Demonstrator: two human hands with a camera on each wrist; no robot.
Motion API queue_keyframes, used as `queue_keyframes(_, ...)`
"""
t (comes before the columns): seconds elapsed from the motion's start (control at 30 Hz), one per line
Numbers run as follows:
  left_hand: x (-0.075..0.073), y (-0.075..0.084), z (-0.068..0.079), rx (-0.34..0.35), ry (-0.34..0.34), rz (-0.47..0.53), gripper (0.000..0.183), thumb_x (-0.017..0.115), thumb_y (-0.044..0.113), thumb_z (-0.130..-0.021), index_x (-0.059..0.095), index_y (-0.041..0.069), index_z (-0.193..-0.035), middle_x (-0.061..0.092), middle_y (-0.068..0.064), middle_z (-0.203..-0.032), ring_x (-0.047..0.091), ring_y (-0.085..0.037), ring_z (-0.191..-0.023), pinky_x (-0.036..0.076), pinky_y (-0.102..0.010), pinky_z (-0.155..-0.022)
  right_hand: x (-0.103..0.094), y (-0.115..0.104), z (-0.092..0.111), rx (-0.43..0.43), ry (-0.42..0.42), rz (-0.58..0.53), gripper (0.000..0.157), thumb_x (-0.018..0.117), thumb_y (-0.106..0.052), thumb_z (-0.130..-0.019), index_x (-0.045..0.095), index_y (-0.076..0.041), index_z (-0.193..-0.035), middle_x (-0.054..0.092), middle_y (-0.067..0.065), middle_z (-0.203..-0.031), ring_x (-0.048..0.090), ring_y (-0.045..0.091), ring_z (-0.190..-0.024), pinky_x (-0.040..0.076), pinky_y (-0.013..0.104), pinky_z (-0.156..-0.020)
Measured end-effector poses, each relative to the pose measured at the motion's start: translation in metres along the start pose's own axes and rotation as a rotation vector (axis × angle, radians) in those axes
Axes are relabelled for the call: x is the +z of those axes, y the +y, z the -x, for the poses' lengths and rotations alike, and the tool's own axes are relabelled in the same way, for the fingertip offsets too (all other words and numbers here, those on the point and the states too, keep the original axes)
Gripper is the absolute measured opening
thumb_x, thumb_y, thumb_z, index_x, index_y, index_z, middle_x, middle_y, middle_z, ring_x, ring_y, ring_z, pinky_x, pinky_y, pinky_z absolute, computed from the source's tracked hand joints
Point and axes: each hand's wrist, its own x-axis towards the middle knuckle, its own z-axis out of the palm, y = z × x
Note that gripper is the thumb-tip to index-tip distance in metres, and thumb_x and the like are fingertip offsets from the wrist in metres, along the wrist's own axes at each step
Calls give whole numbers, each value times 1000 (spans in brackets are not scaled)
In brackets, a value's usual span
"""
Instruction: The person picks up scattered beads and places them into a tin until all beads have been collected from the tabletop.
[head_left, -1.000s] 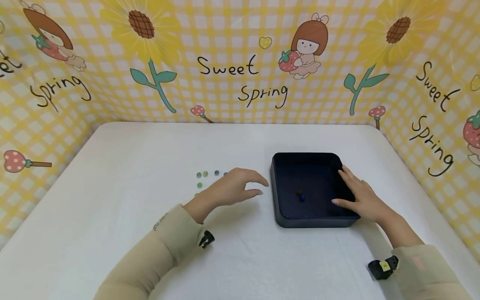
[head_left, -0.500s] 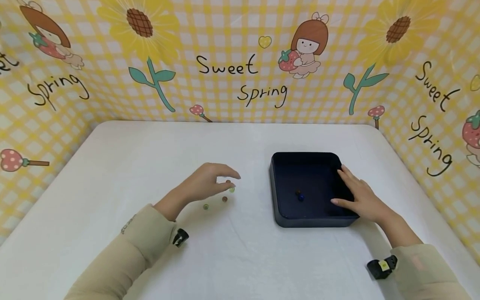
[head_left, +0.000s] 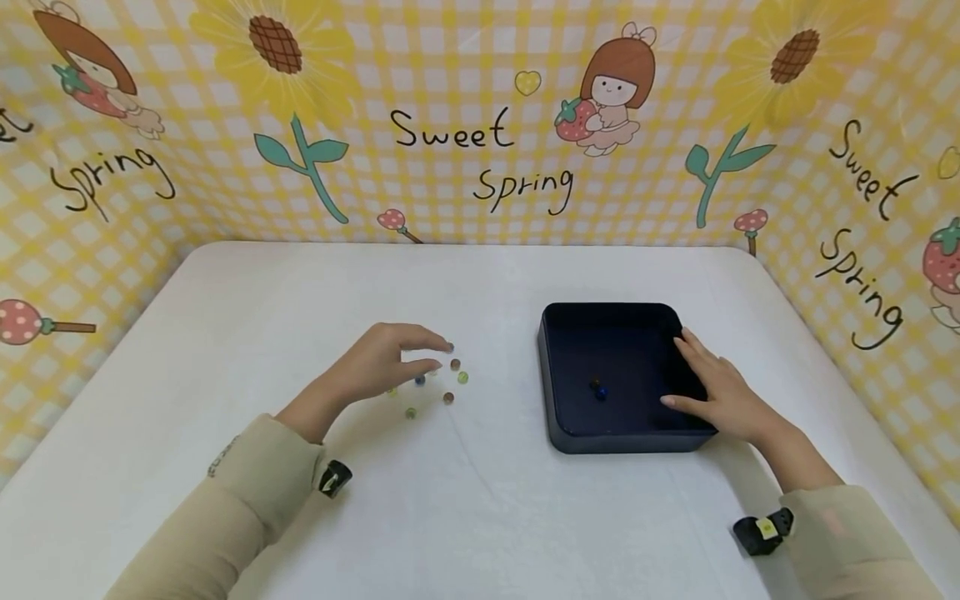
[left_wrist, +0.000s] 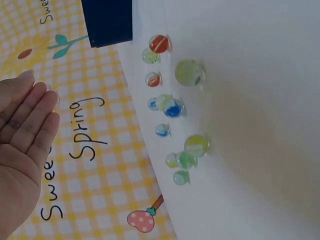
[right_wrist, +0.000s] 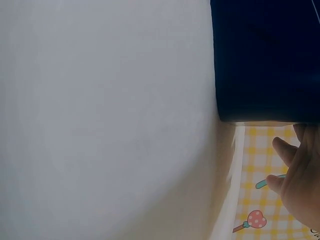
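Observation:
Several small glass marbles (head_left: 455, 364), green, blue and orange-brown, lie loose on the white table left of centre. My left hand (head_left: 378, 358) is just over them, index finger and thumb apart. The index fingertip is beside a blue marble (head_left: 451, 347). In the left wrist view, the left hand (left_wrist: 22, 145) has extended fingers, and swirled marbles (left_wrist: 172, 108) lie past it. My right hand (head_left: 723, 392) rests at the right rim of a dark blue square tray (head_left: 558, 447), thumb over the inside. Two marbles (head_left: 601, 393) are in the tray.
The white table (head_left: 480, 517) carries the tray on the right and the marbles on the left. A yellow checked cloth (head_left: 450, 83) with printed flowers and lettering stands behind and at both sides. A small black wrist camera (head_left: 335, 479) sits under the left sleeve.
My left hand has moved left from near the tray to over the marbles, uncovering several of them. The right hand and the tray have stayed in place.

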Motion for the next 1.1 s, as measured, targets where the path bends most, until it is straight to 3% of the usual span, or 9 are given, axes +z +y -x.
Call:
queue_keyframes(0.3,-10,-9,9,-68,43,-16,24,64,11,-78,64,8,-101,61,-2,-102,55,-18,-96,44,-40,-79,-4,-2,0,-9,3,6,83,57,-33,-82,5,-2,-138,-2,18,-142,5,40,-125,-1,59,-95)
queue_keyframes(0.73,-15,-30,22,-174,62,7,22,63,7,-78,64,5,-100,61,-6,-102,54,-22,-98,41,-38,-86,-2,-2,0,-8,4,4,83,58,-33,-82,6,-1,-138,-1,19,-141,4,40,-125,-1,58,-95)
queue_keyframes(1.1,-18,-51,22,-253,31,-12,24,62,7,-79,62,2,-102,59,-11,-104,52,-26,-101,40,-40,-87,0,-3,1,2,-2,3,83,58,-34,-82,7,0,-137,-2,18,-142,4,39,-126,-1,57,-96)
